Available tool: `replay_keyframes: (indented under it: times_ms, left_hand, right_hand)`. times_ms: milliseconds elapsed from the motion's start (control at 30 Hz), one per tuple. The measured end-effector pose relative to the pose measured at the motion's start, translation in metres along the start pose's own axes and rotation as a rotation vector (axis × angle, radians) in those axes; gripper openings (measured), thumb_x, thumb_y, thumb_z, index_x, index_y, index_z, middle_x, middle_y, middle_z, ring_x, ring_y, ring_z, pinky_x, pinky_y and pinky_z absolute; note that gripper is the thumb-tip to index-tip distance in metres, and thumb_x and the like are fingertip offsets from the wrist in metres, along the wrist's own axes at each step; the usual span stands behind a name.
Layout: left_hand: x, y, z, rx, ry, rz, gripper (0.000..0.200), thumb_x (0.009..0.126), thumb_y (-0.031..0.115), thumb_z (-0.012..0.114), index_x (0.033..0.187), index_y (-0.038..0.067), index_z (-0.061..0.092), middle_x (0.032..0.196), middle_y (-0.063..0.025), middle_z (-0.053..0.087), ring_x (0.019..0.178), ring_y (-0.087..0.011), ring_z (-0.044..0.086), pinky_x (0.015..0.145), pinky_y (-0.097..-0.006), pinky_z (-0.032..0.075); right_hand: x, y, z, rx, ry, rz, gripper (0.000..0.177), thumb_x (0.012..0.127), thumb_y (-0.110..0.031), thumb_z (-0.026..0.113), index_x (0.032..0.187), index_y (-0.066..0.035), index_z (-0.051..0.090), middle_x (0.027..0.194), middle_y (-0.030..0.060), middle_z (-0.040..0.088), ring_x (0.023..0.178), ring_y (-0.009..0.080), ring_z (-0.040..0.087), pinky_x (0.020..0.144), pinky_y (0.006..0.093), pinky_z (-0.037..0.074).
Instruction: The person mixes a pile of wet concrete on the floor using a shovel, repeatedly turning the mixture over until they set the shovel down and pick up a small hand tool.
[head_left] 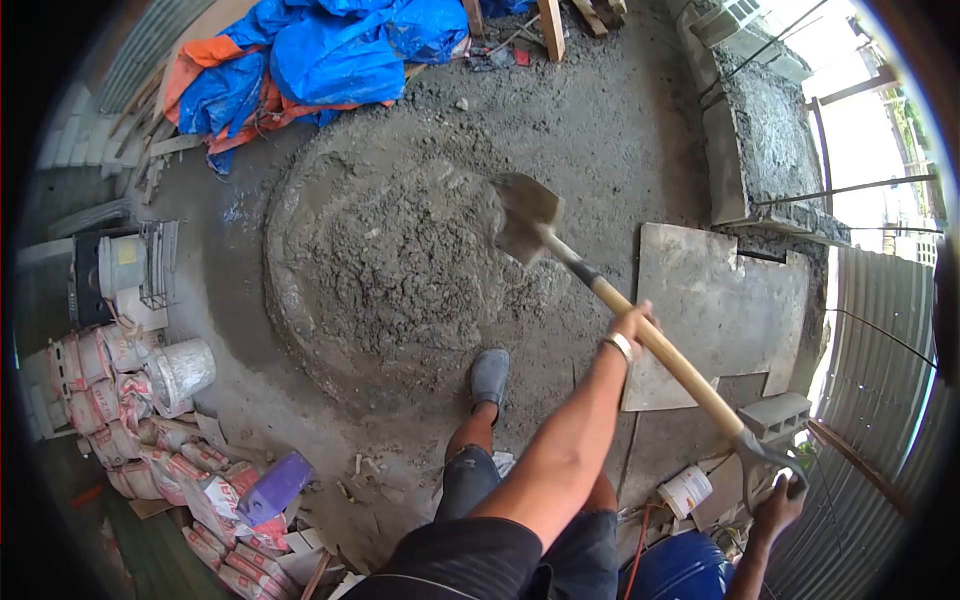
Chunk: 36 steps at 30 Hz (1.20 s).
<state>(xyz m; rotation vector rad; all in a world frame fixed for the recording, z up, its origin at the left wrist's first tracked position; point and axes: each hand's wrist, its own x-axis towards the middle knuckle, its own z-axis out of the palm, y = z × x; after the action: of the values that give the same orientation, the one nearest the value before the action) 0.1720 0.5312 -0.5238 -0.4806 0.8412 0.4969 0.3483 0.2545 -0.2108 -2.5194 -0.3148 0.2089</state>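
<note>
A shovel with a wooden shaft [690, 385] slants across the right half of the head view. My left hand [633, 330], with a band at the wrist, is closed around the shaft below its middle, toward the blade. At the upper end, my right hand [778, 510] grips the dark D-shaped handle [757, 455]. The shovel's metal blade [527, 215] is at the right edge of a wide mound of wet grey concrete mix [400, 260], overlapping it in this view. My shoe [489, 377] stands at the near edge of the mound.
Blue and orange tarps [340, 55] lie at the back. Stacked cement bags [110, 390], a whitish bucket [180, 376] and a purple jug [275, 488] line the left. A flat board [710, 310], hollow block [775, 415], blue drum [675, 570] and corrugated sheet wall [880, 350] are at right.
</note>
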Motion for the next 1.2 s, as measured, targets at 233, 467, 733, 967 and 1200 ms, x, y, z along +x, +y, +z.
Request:
replay_keyframes:
  times_ms: [233,467,733,967,1200]
  left_hand:
    - [-0.093,0.189,-0.052,-0.093,0.014,0.33,0.02,0.078,0.018,0.066,0.073,0.008,0.05,0.063,-0.0078,0.054,0.06,-0.0237,0.053,0.067,-0.0418,0.049]
    - [-0.188,0.205,-0.059,-0.194,-0.02,0.602,0.02,0.079,0.017,0.061,0.067,0.012,0.046,0.056,-0.0011,0.048,0.054,-0.0173,0.049,0.056,-0.0339,0.046]
    - [-0.233,0.097,-0.019,-0.354,-0.158,0.547,0.023,0.08,0.017,0.062,0.065,0.015,0.045,0.058,0.0024,0.047,0.054,-0.0123,0.049,0.056,-0.0297,0.044]
    - [-0.111,0.003,0.021,0.031,0.046,0.224,0.021,0.077,0.015,0.07,0.082,0.007,0.052,0.073,-0.0083,0.056,0.066,-0.022,0.06,0.066,-0.0409,0.052]
    - [0.038,0.004,0.057,0.379,0.136,0.203,0.02,0.074,0.012,0.07,0.076,0.002,0.053,0.063,-0.0093,0.056,0.052,-0.0225,0.057,0.047,-0.0373,0.049]
  right_hand:
    - [-0.04,-0.122,0.136,0.121,-0.262,-0.153,0.014,0.077,-0.004,0.061,0.09,0.001,0.057,0.076,0.0015,0.057,0.07,0.01,0.052,0.064,0.0265,0.043]
    - [-0.082,-0.175,0.109,0.164,-0.266,-0.974,0.011,0.078,0.0,0.06,0.078,-0.004,0.049,0.066,0.0069,0.051,0.06,0.0194,0.051,0.059,0.0283,0.042]
    - [-0.034,-0.115,0.02,0.157,-0.24,-0.838,0.019,0.08,-0.009,0.066,0.076,-0.004,0.048,0.07,0.0062,0.051,0.065,0.0178,0.049,0.064,0.032,0.042]
    - [-0.013,-0.004,-0.022,0.141,-0.005,0.167,0.02,0.082,-0.021,0.066,0.079,-0.008,0.051,0.055,-0.0034,0.042,0.042,0.0054,0.038,0.038,0.0216,0.029]
    - [-0.031,0.03,0.036,0.188,0.096,0.336,0.02,0.081,-0.023,0.065,0.08,-0.008,0.053,0.053,-0.0023,0.041,0.042,0.0075,0.039,0.039,0.0223,0.031]
